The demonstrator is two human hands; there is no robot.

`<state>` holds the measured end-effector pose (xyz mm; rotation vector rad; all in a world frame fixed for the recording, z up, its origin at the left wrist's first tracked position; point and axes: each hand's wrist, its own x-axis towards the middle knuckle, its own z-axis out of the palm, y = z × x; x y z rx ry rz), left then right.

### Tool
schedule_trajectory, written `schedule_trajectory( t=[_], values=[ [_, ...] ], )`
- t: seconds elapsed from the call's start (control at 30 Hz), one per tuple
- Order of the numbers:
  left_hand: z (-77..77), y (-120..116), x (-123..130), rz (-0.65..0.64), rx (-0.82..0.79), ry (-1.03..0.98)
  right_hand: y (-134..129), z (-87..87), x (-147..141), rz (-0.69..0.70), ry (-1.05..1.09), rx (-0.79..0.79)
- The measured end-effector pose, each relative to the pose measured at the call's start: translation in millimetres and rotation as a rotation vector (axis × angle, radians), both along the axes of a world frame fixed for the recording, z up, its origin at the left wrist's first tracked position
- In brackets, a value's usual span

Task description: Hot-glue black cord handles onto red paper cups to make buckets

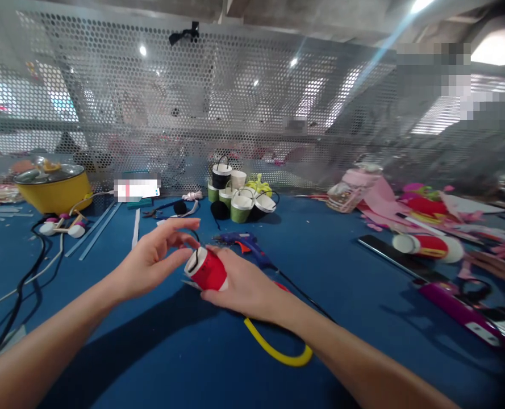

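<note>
Wrapped around a small white paper cup with a red sleeve is my right hand. The cup is tilted, with its rim toward my left hand. At that rim, my left thumb and a finger close on a thin black cord, while the index finger stretches out above. Just beyond the cup lies a blue glue gun with an orange trigger. A yellow curved loop shows below my right forearm, and a pointed metal tip sticks out under the cup; what joins them, if anything, is hidden.
Several small cups with cord handles stand at the back. A yellow pot is at the left, near black cables. On the right lie a phone, a white bottle and a purple tool. Another person's hand is at the right edge.
</note>
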<state>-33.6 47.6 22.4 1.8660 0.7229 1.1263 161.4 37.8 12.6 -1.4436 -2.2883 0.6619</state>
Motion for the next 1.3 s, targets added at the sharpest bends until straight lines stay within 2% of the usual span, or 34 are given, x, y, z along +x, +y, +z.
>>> schedule_trajectory(
  t=[0.1, 0.13, 0.2, 0.27, 0.3, 0.33, 0.4, 0.47, 0.5, 0.57, 0.63, 0.8, 0.9, 1.07, 1.17, 1.3],
  values=[
    [-0.9, 4, -1, 0.032, 0.015, -0.033, -7, 6.6, -1, 0.079, 0.172, -0.248],
    [-1.7, 6, -3, 0.094, 0.034, -0.02, -8, 7.1, -1, 0.116, 0.26, -0.35],
    [-3.6, 10, -5, 0.301, 0.067, 0.01, -8, 4.3, 0, 0.171, 0.461, -0.519],
    [-5.6, 13, -7, 0.503, 0.041, 0.049, -7, -2.0, -1, 0.182, 0.642, -0.578],
    [-6.8, 12, -7, 0.534, -0.001, 0.079, -6, -5.6, -2, 0.166, 0.706, -0.555],
    [-8.2, 11, -5, 0.504, -0.058, 0.11, -5, -9.0, -3, 0.139, 0.741, -0.507],
    [-12.4, 7, 1, 0.305, -0.185, 0.155, -4, -14.2, -6, 0.085, 0.75, -0.379],
    [-17.8, 1, 10, 0.124, -0.307, 0.098, -5, -16.7, -9, 0.069, 0.737, -0.286],
    [-20.6, -2, 14, 0.088, -0.358, 0.068, -6, -16.9, -9, 0.08, 0.732, -0.265],
    [-24.9, -5, 20, 0.11, -0.429, 0.038, -7, -15.3, -9, 0.129, 0.722, -0.264],
    [-26.7, -6, 22, 0.124, -0.424, 0.042, -5, -11.1, -7, 0.143, 0.703, -0.269],
    [-24.2, -3, 16, 0.16, -0.262, 0.203, 12, 4.7, -1, -0.012, 0.708, -0.303],
    [-22.5, -5, 15, 0.218, -0.149, 0.329, 23, 8.8, -4, -0.107, 0.63, -0.313],
    [-19.2, -7, 14, 0.285, -0.032, 0.451, 32, 7.1, -8, -0.103, 0.594, -0.386],
    [-18.1, -5, 13, 0.27, -0.062, 0.414, 34, 7.8, -7, -0.101, 0.698, -0.414],
    [-18.8, -1, 11, 0.147, -0.258, 0.257, 33, 11.1, -3, -0.111, 0.874, -0.403]
  ],
)
